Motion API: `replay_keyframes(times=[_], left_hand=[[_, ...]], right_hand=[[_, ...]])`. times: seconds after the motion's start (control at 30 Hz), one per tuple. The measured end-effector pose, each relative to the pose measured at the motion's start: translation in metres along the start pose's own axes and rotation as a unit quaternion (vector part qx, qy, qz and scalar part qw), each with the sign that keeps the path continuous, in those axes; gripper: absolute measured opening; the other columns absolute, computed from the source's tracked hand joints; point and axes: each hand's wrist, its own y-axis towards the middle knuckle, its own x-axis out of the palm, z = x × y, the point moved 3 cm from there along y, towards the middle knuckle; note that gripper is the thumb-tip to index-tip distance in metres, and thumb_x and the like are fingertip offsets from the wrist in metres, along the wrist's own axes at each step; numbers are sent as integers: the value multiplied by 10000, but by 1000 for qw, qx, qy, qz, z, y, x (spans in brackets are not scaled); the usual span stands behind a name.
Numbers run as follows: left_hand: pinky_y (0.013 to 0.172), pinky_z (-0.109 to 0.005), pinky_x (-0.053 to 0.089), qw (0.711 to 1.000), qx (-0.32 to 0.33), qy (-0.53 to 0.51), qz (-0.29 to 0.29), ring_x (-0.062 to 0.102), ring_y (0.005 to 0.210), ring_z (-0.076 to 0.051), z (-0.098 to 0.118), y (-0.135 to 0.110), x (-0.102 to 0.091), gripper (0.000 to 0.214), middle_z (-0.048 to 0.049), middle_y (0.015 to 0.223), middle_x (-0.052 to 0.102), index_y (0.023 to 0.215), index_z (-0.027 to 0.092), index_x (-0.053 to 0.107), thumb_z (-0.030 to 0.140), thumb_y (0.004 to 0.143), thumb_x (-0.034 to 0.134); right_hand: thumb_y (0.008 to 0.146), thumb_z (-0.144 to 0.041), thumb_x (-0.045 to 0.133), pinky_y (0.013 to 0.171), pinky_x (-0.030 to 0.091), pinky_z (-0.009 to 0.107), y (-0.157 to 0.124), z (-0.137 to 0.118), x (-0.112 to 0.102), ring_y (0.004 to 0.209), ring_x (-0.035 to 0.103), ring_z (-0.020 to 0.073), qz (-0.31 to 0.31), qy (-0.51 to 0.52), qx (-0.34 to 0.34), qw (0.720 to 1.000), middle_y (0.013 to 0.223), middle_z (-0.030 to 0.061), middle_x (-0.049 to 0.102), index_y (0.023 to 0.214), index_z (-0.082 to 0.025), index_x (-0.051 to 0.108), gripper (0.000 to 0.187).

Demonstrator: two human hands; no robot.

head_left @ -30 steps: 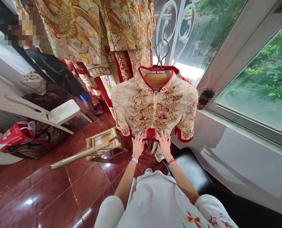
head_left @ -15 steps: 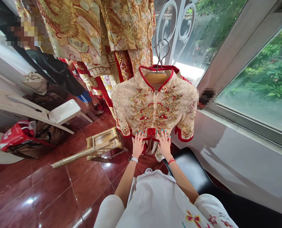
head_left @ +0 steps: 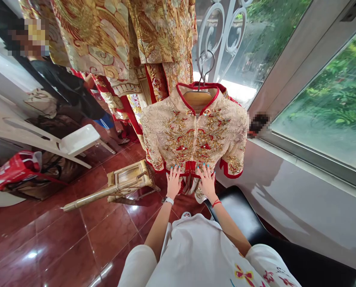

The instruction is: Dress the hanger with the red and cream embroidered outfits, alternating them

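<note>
Glossy dark red floor tiles run under everything, and two big window panes show green leaves outside. One cream jacket, stiff with gold and red embroidery and edged in red, hangs on one wooden hanger whose metal hook catches a white scrolled iron grille. Both of the person's hands lie flat on its lower hem, either side of the red tassel fringe: the left hand with fingers spread and holding nothing, a watch at the wrist; the right hand likewise splayed and pressing the cloth, a red cord at the wrist. Behind hang more gold brocade robes. One small bamboo stool lies tipped on the tiles, one white plastic chair stands at the left, one red bag beside it, and one black padded seat sits under the sill.
</note>
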Motion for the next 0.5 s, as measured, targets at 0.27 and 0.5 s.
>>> replay_keyframes(times=[0.27, 0.5], left_hand=[[1221, -624, 241, 1000, -6, -11, -13, 131, 1575, -330, -3, -3, 4, 857, -100, 1704, 170, 1628, 216, 186, 75, 831, 468], [1218, -602, 269, 1000, -8, -20, -14, 176, 1567, -331, -9, -9, 13, 851, -123, 1700, 185, 1636, 240, 142, 99, 870, 486]], right_hand=[[839, -59, 463, 1165, 258, 690, -1, -2, -5, 1577, 81, 337, -19, 1, 10, 1000, 1701, 96, 170, 1582, -274, 340, 783], [858, -65, 431, 1171, 259, 687, -3, 0, -1, 1576, 88, 337, -28, 6, 14, 1000, 1702, 85, 172, 1586, -267, 336, 761]])
